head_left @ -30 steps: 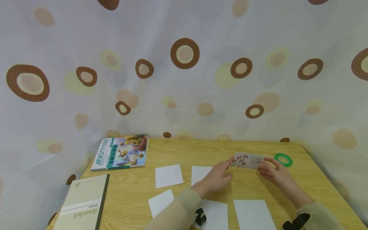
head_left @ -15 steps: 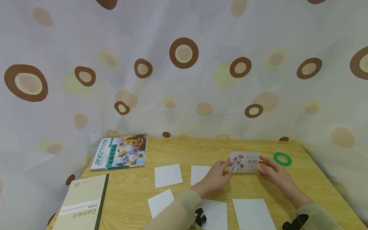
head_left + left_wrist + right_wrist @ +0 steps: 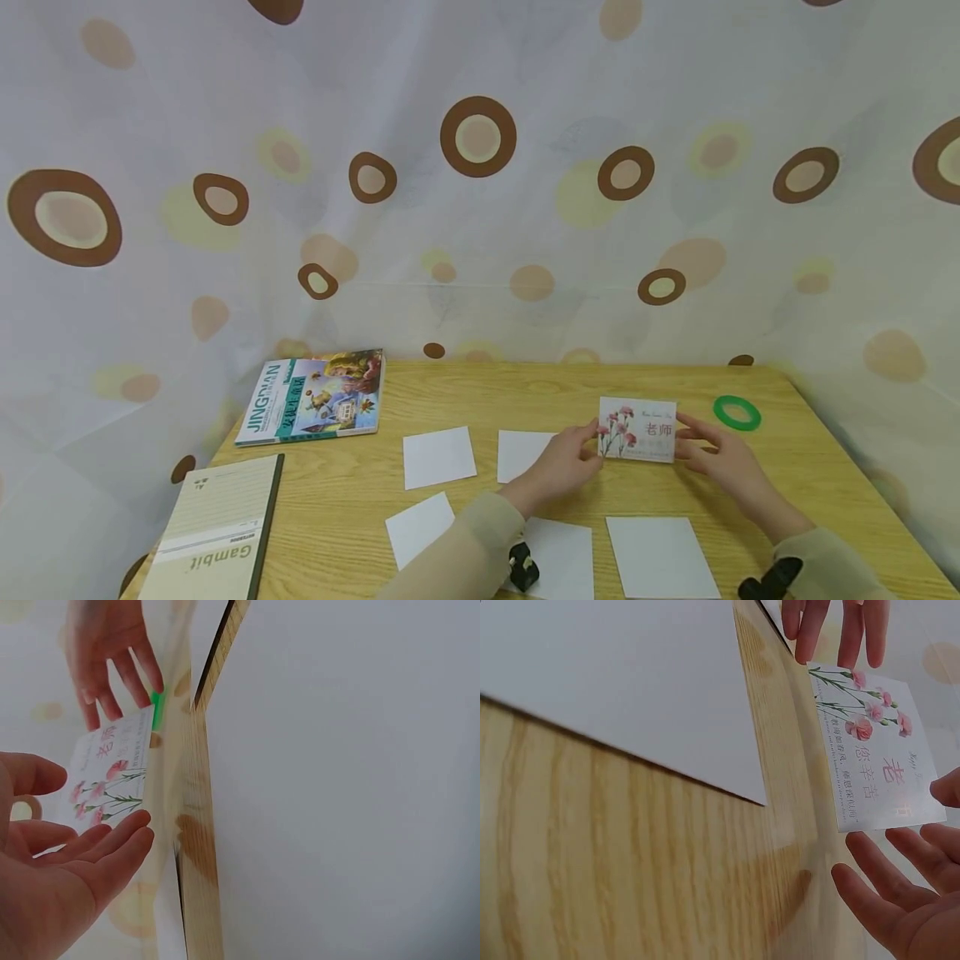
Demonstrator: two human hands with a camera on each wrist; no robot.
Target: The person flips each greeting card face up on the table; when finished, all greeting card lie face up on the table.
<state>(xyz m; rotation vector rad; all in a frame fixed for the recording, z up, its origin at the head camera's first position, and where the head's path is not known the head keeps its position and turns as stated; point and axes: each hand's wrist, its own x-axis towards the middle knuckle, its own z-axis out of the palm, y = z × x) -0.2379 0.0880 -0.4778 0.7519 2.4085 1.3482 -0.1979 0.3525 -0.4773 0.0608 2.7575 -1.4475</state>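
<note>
So from the head view, both hands are working on one small card (image 3: pixel 637 429) with pink flowers on it. The left hand (image 3: pixel 558 462) is gripping one short edge, the right hand (image 3: pixel 723 462) is gripping the other, and the card is sitting between them above the far right part of the table (image 3: pixel 337 483). What's just changing is the tilt: a second ago it was leaning back and looking squashed, now the printed side is facing the camera much more squarely. Hands are barely shifting place. My read on the work: the card is being turned to face the person, not being put down yet. A green ring (image 3: pixel 720 411) is lying just past the right hand, and white sheets (image 3: pixel 438 458) are lying on the nearer side.

Left wrist view: the left fingers (image 3: pixel 124 844) are reaching along the card's near end, thumb on the other side. How hard they're pinching, I can't tell.

Right wrist view: here the right thumb (image 3: pixel 946 789) is lapping onto the printed face while the fingers are staying along the edge, so that side is looking like a light pinch. The left fingertips are meeting the opposite edge.
</note>
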